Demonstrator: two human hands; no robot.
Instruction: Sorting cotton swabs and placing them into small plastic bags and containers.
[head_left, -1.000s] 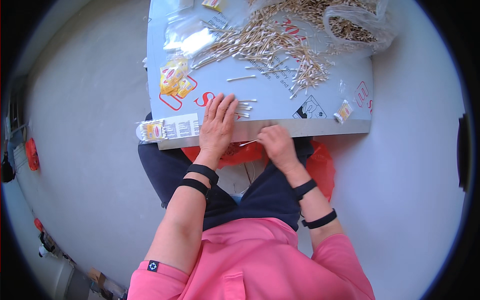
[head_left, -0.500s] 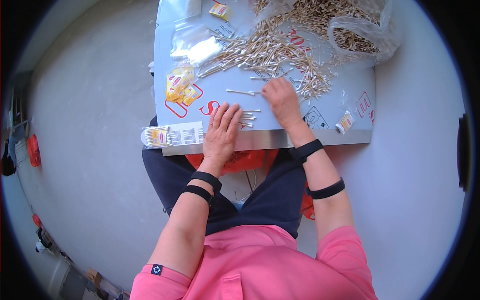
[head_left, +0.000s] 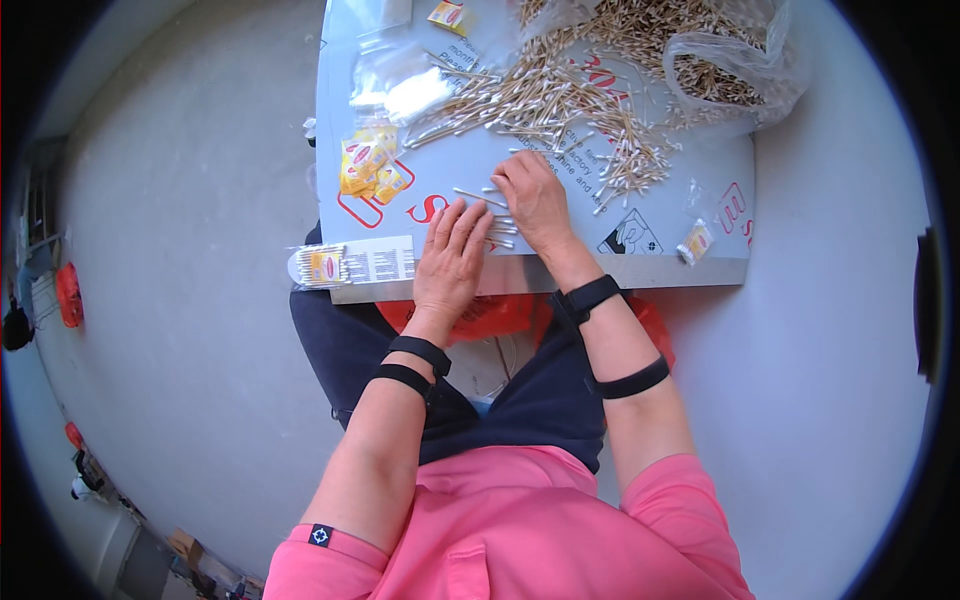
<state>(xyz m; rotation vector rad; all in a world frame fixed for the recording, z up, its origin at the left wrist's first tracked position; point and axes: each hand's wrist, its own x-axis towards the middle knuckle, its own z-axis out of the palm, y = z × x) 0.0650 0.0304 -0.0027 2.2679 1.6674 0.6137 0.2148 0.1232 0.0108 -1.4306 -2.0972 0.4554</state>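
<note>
My left hand (head_left: 450,258) lies palm down near the table's front edge, fingers stretched over a small row of cotton swabs (head_left: 503,228) whose white tips stick out on its right. Just beyond it, my right hand (head_left: 535,203) is closed in a pinch. A white swab tip shows at its fingertips, and the rest of that cotton swab is hidden by the fingers. A single loose swab (head_left: 478,197) lies slantwise between the two hands. Farther off, a big heap of cotton swabs (head_left: 560,95) spreads across the table.
A clear plastic bag (head_left: 780,75) full of swabs stands at the far right. Yellow cards (head_left: 365,168) and clear bags (head_left: 395,85) lie left. A packed swab bag (head_left: 325,266) rests on a printed white strip (head_left: 385,258); another small pack (head_left: 694,243) lies at the right edge.
My right hand has come left and closer to my left hand. The loose swab beside it has turned from level to slanting. My left hand stays over the row.
</note>
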